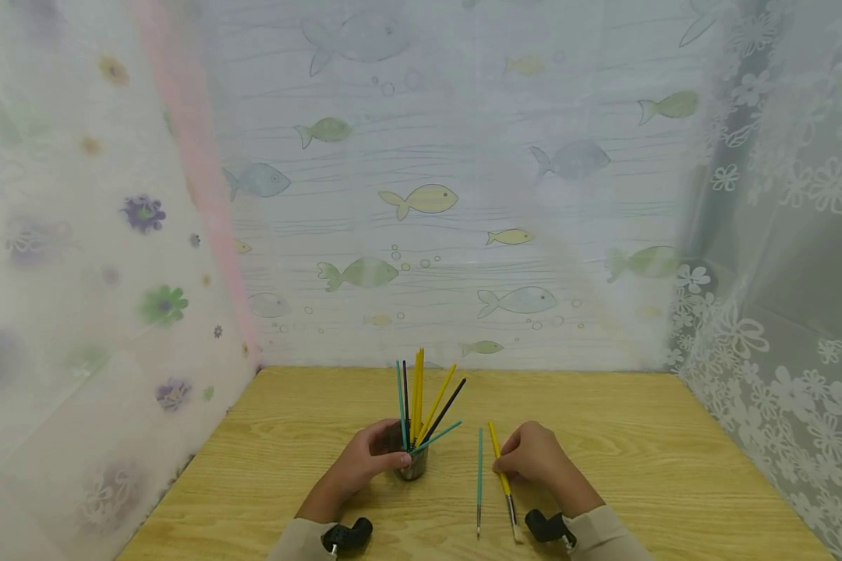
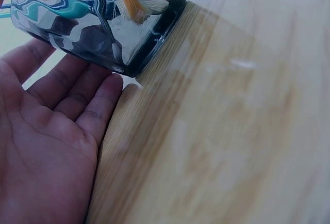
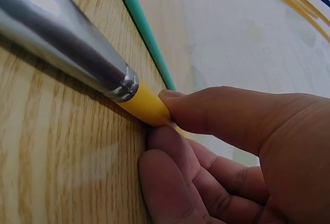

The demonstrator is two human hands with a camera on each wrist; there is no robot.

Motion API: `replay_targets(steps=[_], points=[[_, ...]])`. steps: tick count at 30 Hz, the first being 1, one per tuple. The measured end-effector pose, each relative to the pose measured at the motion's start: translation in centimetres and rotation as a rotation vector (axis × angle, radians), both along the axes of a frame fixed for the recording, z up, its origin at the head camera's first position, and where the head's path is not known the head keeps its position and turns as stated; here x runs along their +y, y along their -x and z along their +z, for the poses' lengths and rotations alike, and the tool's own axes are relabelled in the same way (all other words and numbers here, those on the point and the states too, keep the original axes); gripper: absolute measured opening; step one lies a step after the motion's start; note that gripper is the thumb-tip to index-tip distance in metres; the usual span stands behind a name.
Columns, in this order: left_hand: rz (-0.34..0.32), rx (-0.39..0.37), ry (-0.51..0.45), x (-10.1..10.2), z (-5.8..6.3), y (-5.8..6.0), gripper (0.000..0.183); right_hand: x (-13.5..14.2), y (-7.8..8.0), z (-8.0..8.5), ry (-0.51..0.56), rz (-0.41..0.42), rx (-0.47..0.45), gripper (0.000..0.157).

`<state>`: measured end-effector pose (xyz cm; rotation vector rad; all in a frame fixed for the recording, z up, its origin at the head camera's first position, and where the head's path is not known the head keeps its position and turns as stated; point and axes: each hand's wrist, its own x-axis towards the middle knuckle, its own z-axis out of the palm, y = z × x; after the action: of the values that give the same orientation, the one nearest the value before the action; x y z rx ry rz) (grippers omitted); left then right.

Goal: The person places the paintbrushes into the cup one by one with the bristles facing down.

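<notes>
My left hand (image 1: 365,461) holds a see-through glass (image 1: 413,471) of paintbrushes, thumb on the near side and fingers round the left. In the left wrist view, fingers lie against the glass wall, and an orange-tipped bristle head (image 2: 133,6) shows through it. Yellow, teal and dark handles stick up from the glass; one teal handle (image 1: 440,435) leans far right. On the right, thumb and fingers of my right hand (image 1: 536,453) pinch a yellow paintbrush (image 1: 495,442) by its handle, near the metal ferrule (image 3: 67,33). Its bristles (image 1: 517,534) point toward me.
A thin teal paintbrush (image 1: 480,467) lies on the wooden table (image 1: 638,467) between the glass and the yellow one, bristles toward me. Behind the table hangs a fish-print curtain (image 1: 456,312); flower-print sheets (image 1: 112,312) flank both sides. Each wrist bears a black mount (image 1: 547,526).
</notes>
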<state>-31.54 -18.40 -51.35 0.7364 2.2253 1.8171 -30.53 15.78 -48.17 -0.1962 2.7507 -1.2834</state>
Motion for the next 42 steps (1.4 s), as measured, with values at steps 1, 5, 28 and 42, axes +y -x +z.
replay_targets(steps=[1,5,28,42], points=[[0.001,0.001,0.002,0.01,0.03,-0.03,0.054,0.01,0.02,-0.02,-0.001,-0.001,-0.001,0.013],[0.003,0.005,0.007,0.03,0.09,-0.07,0.054,0.06,0.10,-0.10,-0.004,0.002,-0.006,0.013],[0.001,-0.003,0.000,0.02,0.00,-0.04,0.053,-0.05,-0.20,0.12,0.017,0.004,-0.010,0.011],[0.007,-0.007,0.005,0.00,-0.05,-0.03,0.054,-0.05,-0.36,0.28,0.016,0.009,-0.008,0.010]])
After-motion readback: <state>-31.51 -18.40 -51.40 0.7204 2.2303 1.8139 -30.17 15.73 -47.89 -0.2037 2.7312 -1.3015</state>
